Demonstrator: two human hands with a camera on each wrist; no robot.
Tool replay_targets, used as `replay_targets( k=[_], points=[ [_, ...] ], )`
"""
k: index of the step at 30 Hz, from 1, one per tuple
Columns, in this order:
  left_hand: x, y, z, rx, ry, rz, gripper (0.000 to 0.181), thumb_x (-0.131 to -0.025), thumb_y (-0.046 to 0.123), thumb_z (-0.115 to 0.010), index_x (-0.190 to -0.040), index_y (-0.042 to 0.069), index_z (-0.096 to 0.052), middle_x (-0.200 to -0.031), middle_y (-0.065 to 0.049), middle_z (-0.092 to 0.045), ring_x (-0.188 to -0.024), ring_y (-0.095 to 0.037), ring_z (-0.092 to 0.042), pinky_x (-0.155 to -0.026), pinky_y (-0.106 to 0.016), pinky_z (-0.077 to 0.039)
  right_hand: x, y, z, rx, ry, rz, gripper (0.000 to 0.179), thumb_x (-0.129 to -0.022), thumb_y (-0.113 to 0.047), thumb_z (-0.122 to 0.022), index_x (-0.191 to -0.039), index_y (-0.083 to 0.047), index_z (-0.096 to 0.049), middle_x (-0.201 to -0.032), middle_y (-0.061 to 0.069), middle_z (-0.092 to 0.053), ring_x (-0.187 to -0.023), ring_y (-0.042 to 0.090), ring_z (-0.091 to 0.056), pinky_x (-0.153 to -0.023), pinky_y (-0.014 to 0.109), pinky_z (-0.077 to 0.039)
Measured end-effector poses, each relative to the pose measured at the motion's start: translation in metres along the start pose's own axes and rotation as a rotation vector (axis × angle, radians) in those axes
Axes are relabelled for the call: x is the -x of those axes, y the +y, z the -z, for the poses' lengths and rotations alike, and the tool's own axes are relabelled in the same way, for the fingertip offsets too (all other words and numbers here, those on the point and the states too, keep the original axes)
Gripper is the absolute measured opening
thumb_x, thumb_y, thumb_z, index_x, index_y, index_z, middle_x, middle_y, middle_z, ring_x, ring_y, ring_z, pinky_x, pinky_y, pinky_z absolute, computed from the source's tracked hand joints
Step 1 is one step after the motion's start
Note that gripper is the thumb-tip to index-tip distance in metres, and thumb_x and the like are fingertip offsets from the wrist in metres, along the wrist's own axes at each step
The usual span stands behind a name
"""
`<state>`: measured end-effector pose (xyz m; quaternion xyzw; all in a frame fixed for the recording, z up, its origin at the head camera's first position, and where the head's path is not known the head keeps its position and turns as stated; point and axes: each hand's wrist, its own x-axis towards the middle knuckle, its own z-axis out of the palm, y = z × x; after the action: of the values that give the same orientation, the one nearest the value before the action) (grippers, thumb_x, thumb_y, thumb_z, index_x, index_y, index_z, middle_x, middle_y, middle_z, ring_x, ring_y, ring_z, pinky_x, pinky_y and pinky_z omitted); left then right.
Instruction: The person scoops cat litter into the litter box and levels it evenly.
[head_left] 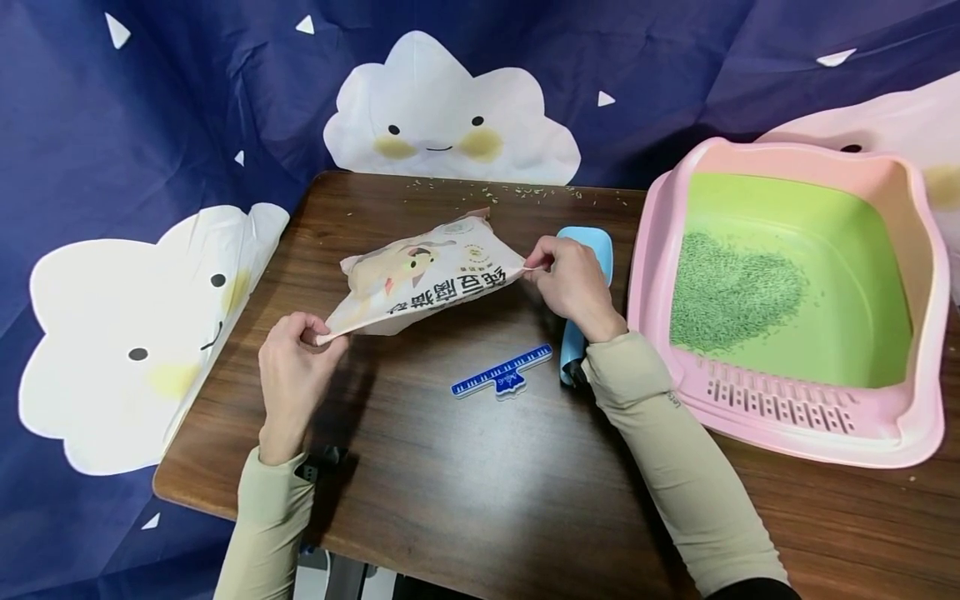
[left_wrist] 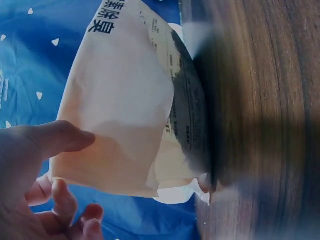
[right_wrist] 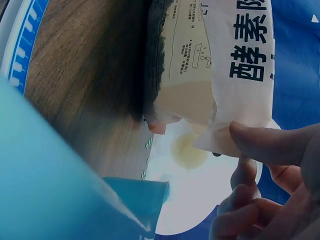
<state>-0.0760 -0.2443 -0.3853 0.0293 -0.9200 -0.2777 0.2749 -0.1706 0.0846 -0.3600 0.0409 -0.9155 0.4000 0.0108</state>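
Observation:
A pale bag of cat litter [head_left: 442,279], printed with dark characters and a cartoon animal, lies slanted above the wooden table. The near edge of it is stretched flat between two hands. At its left corner, my left hand [head_left: 296,367] pinches the edge between thumb and fingers. My right hand [head_left: 576,283] pinches the opposite corner, higher and to the right. Both wrist views show a thumb pressed on the bag's pale face, and the bag's printed lower side [left_wrist: 185,105] bulges down toward the table. Under the right hand lies a light-blue scoop [head_left: 592,240], partly hidden by it.
A blue clip [head_left: 501,372] with a piano-key pattern lies in front of the bag. To the right stands a pink litter box [head_left: 647,275] with green pellets [head_left: 731,292] inside. Loose bits [head_left: 487,196] are scattered along the table's back edge, before a patterned blue curtain [head_left: 225,75].

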Motion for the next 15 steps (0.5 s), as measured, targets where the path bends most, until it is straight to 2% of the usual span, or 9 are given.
replay_targets(
  k=[4,7,9,11,13,15],
  points=[
    [0.0017,0.0001,0.0018,-0.054,-0.103,0.092,0.026,-0.075,0.015,-0.076,-0.091,0.006,-0.058,-0.064,-0.006,-0.054,-0.055,-0.015,-0.045,-0.055,-0.029,-0.035,0.001,0.0001,0.0003,0.038,-0.006,-0.032,0.004,-0.086,-0.018,-0.07,-0.086,-0.014,-0.07,-0.092,0.006,-0.063,-0.084,0.023,-0.056,-0.066,0.034,-0.04],
    [0.0028,-0.0005,0.0037,-0.036,-0.239,0.167,0.037,-0.085,0.025,-0.071,-0.113,0.008,-0.054,-0.062,-0.004,-0.061,-0.05,-0.013,-0.052,-0.054,-0.029,-0.041,0.0013,0.0007,-0.0003,0.056,0.0,-0.033,0.005,-0.086,-0.019,-0.069,-0.088,-0.014,-0.07,-0.092,0.006,-0.061,-0.087,0.024,-0.056,-0.068,0.037,-0.041],
    [0.0026,-0.001,0.0046,0.035,-0.336,0.203,0.045,-0.091,0.028,-0.065,-0.128,0.011,-0.048,-0.063,-0.006,-0.066,-0.049,-0.013,-0.059,-0.054,-0.028,-0.047,0.0012,0.0013,-0.0007,0.065,0.003,-0.029,0.005,-0.086,-0.019,-0.068,-0.088,-0.014,-0.069,-0.092,0.006,-0.06,-0.086,0.024,-0.056,-0.068,0.037,-0.042],
    [0.002,-0.002,0.0052,0.143,-0.41,0.224,0.047,-0.094,0.027,-0.061,-0.135,0.012,-0.044,-0.067,-0.011,-0.07,-0.053,-0.017,-0.067,-0.053,-0.029,-0.052,0.0012,0.0018,-0.0008,0.071,0.006,-0.025,0.005,-0.086,-0.019,-0.068,-0.088,-0.014,-0.069,-0.091,0.006,-0.06,-0.086,0.024,-0.056,-0.068,0.037,-0.042],
    [0.0012,-0.0031,0.0055,0.265,-0.458,0.244,0.043,-0.096,0.022,-0.058,-0.135,0.011,-0.045,-0.073,-0.016,-0.071,-0.058,-0.02,-0.07,-0.052,-0.032,-0.055,0.0017,0.002,-0.0005,0.077,0.007,-0.021,0.005,-0.085,-0.019,-0.069,-0.088,-0.014,-0.069,-0.091,0.006,-0.061,-0.086,0.024,-0.056,-0.068,0.037,-0.042],
    [0.0006,-0.0046,0.0059,0.399,-0.482,0.27,0.037,-0.096,0.016,-0.058,-0.13,0.008,-0.049,-0.079,-0.015,-0.072,-0.064,-0.02,-0.072,-0.051,-0.033,-0.056,0.0016,0.0023,-0.0005,0.083,0.007,-0.016,0.006,-0.085,-0.019,-0.069,-0.089,-0.014,-0.068,-0.091,0.007,-0.061,-0.086,0.024,-0.056,-0.069,0.037,-0.042]
  ],
)
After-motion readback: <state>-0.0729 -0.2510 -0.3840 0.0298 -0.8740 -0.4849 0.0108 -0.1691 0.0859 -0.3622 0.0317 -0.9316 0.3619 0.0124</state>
